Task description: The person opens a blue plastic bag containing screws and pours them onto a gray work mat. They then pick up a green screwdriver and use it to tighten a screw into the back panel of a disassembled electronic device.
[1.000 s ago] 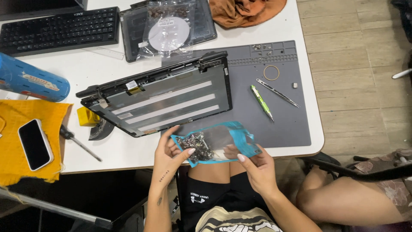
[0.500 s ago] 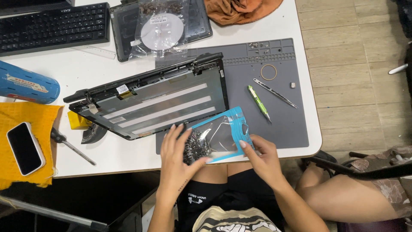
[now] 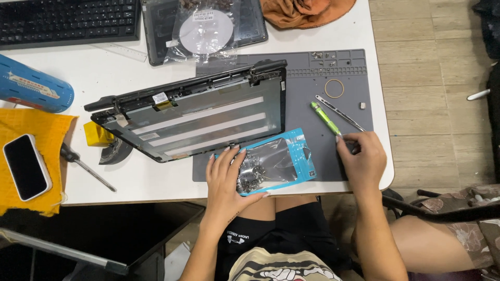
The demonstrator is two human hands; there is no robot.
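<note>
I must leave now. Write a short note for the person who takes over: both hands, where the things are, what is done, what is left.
Left hand: flat on the blue-edged bag of screws, which lies on the grey mat at the table's front edge.
Right hand: on the mat at the near ends of the green screwdriver and tweezers; grip unclear.
Done: bag set down.
Left: the opened laptop panel lies untouched behind the bag.

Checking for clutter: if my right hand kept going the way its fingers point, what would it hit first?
Probably the green screwdriver: the right hand points up and left at its tip, with the metal tweezers right beside it.
</note>
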